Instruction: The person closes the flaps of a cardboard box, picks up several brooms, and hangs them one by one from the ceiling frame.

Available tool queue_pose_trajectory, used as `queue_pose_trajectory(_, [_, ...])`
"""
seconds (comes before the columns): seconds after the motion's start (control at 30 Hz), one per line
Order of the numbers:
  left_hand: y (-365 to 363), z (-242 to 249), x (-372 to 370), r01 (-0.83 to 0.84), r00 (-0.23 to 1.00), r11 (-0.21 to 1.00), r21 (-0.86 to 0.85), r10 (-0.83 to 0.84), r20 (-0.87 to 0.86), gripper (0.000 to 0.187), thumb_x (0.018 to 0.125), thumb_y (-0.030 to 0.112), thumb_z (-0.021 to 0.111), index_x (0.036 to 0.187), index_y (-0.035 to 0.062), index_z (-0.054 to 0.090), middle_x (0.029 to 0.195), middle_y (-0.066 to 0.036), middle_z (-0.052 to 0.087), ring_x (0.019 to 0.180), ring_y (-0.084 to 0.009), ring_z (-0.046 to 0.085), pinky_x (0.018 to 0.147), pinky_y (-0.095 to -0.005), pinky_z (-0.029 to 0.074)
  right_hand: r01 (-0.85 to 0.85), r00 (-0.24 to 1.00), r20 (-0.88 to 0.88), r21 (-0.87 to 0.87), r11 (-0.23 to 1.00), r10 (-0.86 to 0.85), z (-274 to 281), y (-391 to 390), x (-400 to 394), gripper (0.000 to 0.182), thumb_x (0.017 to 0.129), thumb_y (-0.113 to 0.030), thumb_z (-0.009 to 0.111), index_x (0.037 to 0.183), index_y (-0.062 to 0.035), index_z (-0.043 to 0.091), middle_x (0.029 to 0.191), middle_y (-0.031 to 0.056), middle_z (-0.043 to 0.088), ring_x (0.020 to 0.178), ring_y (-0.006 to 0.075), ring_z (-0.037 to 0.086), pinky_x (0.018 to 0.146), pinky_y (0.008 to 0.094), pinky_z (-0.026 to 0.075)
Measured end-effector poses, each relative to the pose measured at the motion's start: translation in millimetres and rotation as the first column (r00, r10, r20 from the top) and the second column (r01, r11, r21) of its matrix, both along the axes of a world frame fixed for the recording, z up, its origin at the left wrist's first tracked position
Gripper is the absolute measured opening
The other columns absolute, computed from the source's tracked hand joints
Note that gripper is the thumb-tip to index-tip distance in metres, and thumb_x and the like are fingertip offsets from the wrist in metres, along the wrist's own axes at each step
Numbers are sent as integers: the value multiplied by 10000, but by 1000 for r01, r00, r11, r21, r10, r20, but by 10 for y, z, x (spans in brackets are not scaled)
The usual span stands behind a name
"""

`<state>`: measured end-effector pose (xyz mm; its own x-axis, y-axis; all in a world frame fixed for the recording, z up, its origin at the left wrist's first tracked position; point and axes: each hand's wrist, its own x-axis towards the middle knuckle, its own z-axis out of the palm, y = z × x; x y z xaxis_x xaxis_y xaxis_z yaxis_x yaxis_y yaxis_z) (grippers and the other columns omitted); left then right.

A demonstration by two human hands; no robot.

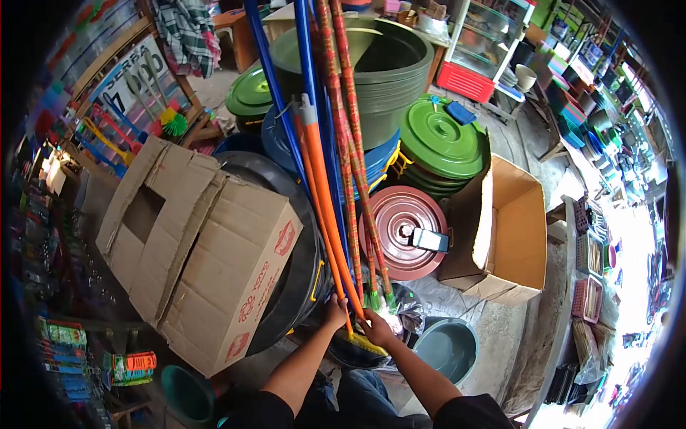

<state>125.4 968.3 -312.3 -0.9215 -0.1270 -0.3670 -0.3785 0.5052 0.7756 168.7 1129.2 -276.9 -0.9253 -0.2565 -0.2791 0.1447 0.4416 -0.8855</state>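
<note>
Orange poles [331,218], grey shop floor [494,337]

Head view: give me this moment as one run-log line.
left hand: closed on long orange poles | right hand: closed on same poles, near lower end | nearby: round reddish-brown lid, dark-edged phone on top

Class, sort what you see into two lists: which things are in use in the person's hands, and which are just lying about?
In use:
- Orange poles, held by the left hand and right hand

Lying about:
- Phone on the reddish lid
- Green lid
- Open box
- Basin
</note>
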Motion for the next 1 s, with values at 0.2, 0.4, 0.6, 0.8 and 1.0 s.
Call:
queue_pose_trajectory(0.2, [-90, 156, 188, 35, 997, 974, 224, -20, -68, 325, 944, 307, 501, 1110, 27, 510, 944, -191, 604, 900, -368, 596, 763, -433, 461, 68, 996, -61, 52, 996, -64, 507, 158, 180, 291, 919, -205, 575, 1152, -36, 535, 993, 142, 627, 957, 251, 614, 836, 342, 464])
queue_pose_trajectory(0.4, [-195, 634, 493, 140, 958, 968, 207, -80, -275, 324, 940, 314, 517, 1069, 17, 527, 901, -176, 598, 863, -322, 591, 752, -399, 455, 168, 983, -79, 3, 986, -167, 1059, 221, 297, 280, 925, -174, 561, 1156, -20, 526, 1027, 121, 634, 990, 222, 606, 883, 333, 451])
queue_pose_trajectory(0.6, [-291, 1351, 812, 230, 947, 897, 378, -116, -300, 268, 926, 221, 538, 1104, 21, 528, 878, -131, 588, 834, -239, 582, 737, -352, 450, 291, 950, -88, -97, 952, -300, 1578, 238, 681, 250, 929, -110, 540, 1158, -17, 508, 994, 78, 603, 960, 160, 577, 863, 310, 456])
queue_pose_trajectory(0.8, [-432, 1892, 1281, 399, 858, 713, 577, -70, -508, 304, 955, 185, 491, 1199, 9, 443, 880, -44, 520, 781, -144, 514, 720, -296, 439, 542, 795, -257, -106, 834, -550, 2472, -27, 1639, 338, 938, -110, 504, 1260, -13, 474, 1075, 94, 587, 1022, 170, 529, 904, 299, 413])
queue_pose_trajectory(1.0, [-500, 2243, 1649, 460, 886, 468, 754, -296, -357, 267, 956, 168, 488, 1188, 49, 433, 838, 14, 431, 715, -57, 408, 645, -210, 368, 807, 427, -480, -181, 562, -767, 2371, -165, 2764, 324, 947, -87, 460, 1263, -13, 459, 924, 46, 526, 874, 131, 512, 813, 273, 426])
